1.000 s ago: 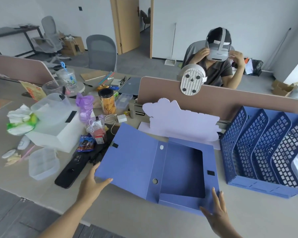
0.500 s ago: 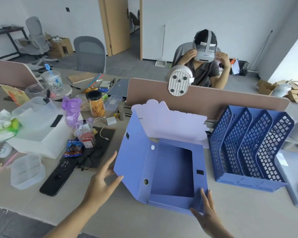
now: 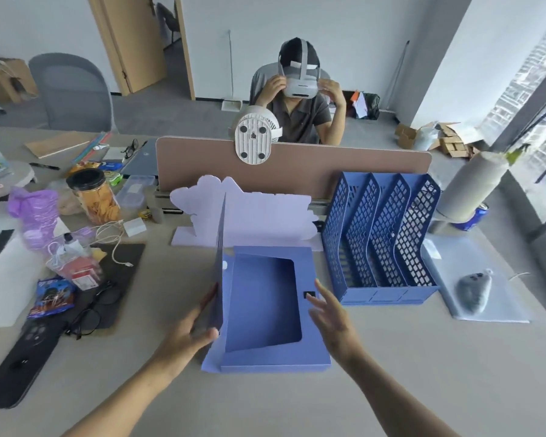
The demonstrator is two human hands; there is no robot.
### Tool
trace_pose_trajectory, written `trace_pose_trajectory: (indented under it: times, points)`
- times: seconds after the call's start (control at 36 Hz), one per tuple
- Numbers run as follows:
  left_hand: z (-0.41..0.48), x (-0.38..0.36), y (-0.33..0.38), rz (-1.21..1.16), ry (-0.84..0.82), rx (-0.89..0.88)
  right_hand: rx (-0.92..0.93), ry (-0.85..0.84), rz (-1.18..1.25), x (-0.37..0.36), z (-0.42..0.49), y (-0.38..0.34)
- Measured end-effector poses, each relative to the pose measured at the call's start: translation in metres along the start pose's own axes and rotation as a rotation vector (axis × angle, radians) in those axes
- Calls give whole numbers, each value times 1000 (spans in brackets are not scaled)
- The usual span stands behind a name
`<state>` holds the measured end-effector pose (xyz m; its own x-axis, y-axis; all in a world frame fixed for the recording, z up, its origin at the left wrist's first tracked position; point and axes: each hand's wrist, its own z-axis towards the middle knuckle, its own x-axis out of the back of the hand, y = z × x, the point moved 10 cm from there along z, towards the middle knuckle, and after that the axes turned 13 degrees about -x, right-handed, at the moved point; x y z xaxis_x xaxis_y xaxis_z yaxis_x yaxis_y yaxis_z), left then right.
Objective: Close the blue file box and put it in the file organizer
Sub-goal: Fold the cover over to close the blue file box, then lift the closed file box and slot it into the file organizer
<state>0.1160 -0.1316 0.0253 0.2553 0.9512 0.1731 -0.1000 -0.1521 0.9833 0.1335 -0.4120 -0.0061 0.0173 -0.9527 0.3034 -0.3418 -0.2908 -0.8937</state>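
Beside left hand (image 3: 188, 337), lid (image 3: 217, 279) edge-on, faces barely visible; right hand (image 3: 330, 316) blurred.

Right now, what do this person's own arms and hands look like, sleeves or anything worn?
The left hand and right hand wear no gloves, rings or watch. The left arm and right arm are uncovered to the picture's edge, no sleeve showing.
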Motion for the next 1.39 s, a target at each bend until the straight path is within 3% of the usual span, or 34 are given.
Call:
trace_pose_trajectory:
  times: [0.22, 0.42, 0.56, 0.69, 0.86, 1.06, 1.39]
  points:
    - [35, 2, -31, 34, 234, 101, -8, -90, 95, -14, -2, -39]
    - [39, 1, -97, -67, 222, 465, -112, -39, 54, -19, 10, -22]
    - [52, -27, -100, -95, 85, 403, -137, -28, 4, -21, 9, -18]
    - [54, -47, -107, -16, 86, 404, -162, 35, -102, -10, 4, -8]
    - [54, -58, -114, 187, 60, 425, -235, 119, -225, 5, 0, 21]
    - [55, -64, -119, 438, -16, 436, -320, 132, -195, 6, -5, 65]
    - [60, -79, -121, 655, -53, 493, -397, 129, -285, 7, 6, 95]
